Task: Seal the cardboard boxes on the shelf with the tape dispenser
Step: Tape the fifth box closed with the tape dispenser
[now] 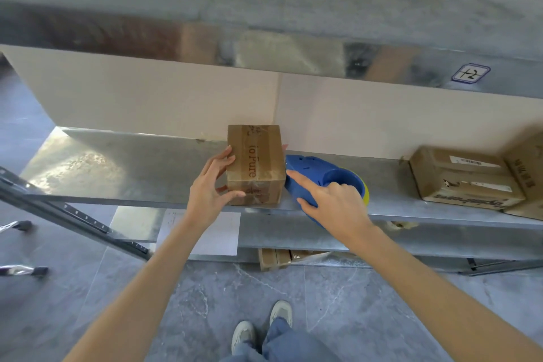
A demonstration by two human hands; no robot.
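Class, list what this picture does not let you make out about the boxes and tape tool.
- Blue plastic tape dispenser, head view: right hand covers its near part.
- Flat brown cardboard box at right, head view: label print too small; neighbour cut by frame edge.
- Cardboard below, head view: mostly hidden by grey metal shelf.

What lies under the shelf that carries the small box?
A white paper sheet and a brown carton show below the shelf. An arm covers part of the sheet; a lower board hides most of the carton.
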